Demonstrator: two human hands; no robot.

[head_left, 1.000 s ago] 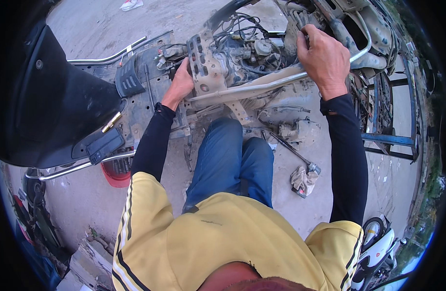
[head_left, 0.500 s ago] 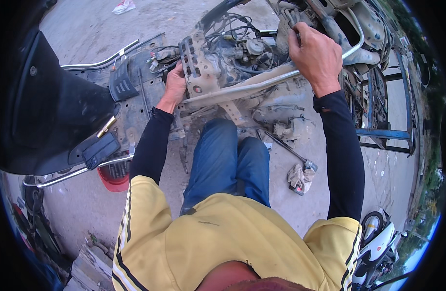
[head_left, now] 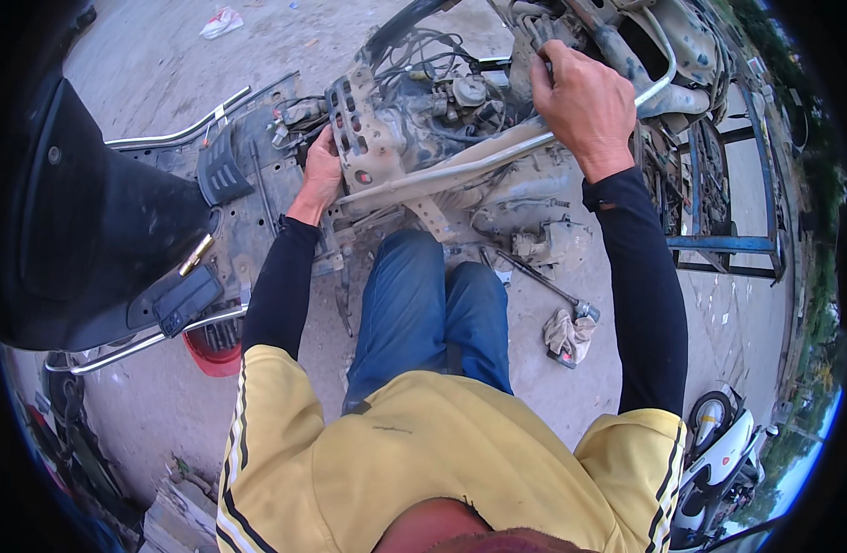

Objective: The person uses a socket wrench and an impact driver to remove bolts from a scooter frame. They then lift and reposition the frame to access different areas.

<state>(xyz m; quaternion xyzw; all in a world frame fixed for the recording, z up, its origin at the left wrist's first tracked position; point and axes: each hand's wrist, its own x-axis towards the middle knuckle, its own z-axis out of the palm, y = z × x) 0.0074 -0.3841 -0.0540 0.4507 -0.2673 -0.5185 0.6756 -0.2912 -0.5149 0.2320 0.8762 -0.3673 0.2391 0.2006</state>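
A stripped, dusty scooter frame with its engine stands in front of me. My left hand [head_left: 322, 175] reaches in beside a perforated metal bracket [head_left: 362, 138]; its fingertips are hidden behind the bracket's edge. Higher up on the right, my right hand [head_left: 589, 111] is curled, back upward, above a silver frame tube [head_left: 497, 158]. Whatever lies inside that curled hand is hidden. Between the two hands sit a round metal engine part [head_left: 470, 89] and loose black cables [head_left: 433, 51].
A black plastic scooter panel [head_left: 110, 221] and a phone [head_left: 186, 300] are at left, above a red bowl [head_left: 211, 355] of parts. A long-handled tool [head_left: 543, 281] and a rag [head_left: 567, 336] lie by my knees. A blue metal rack [head_left: 723, 244] stands right.
The whole view has shifted a little, so the scooter sits slightly farther left. Both hands keep about the same places on it.
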